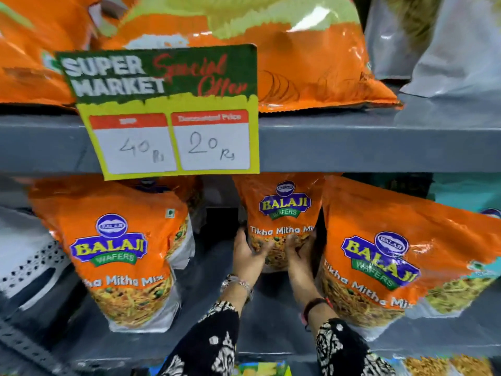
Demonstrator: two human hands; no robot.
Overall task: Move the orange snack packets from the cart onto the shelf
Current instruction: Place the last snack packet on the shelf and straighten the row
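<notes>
An orange Balaji snack packet (pixel 282 213) stands upright deep on the grey lower shelf (pixel 214 294). My left hand (pixel 248 253) grips its lower left side and my right hand (pixel 298 253) grips its lower right side. A second orange packet (pixel 122 251) stands at the left front of the same shelf. A third orange packet (pixel 393 256) leans at the right front, touching my right hand's side. The cart is out of view.
The grey upper shelf (pixel 379 142) carries large orange bags (pixel 311 58) and grey bags (pixel 455 50). A yellow and green price sign (pixel 168 109) hangs from its front edge. A white perforated object (pixel 29 261) sits at the far left.
</notes>
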